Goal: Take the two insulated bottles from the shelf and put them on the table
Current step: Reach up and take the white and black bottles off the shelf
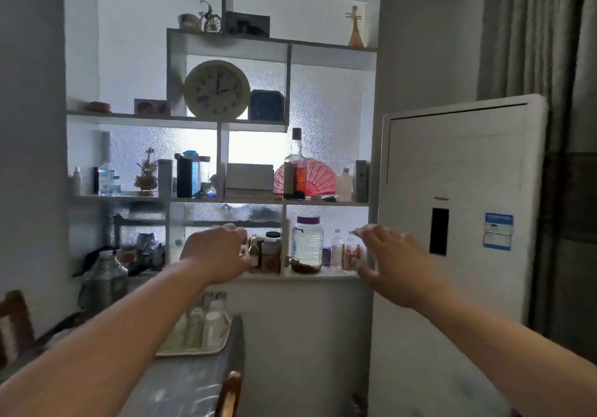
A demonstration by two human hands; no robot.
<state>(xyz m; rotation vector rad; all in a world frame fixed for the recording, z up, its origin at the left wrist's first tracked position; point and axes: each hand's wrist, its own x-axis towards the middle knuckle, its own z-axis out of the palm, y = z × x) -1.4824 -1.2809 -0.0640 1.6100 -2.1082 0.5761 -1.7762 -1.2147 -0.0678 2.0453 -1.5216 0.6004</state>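
Dark bottle (pixel 184 176) beside white bottle (pixel 165 178), hands (pixel 215 252) empty below.

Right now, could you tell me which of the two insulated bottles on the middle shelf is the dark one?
The dark bottle stands right of the white bottle, nearly touching it, with a blue container behind its right side.
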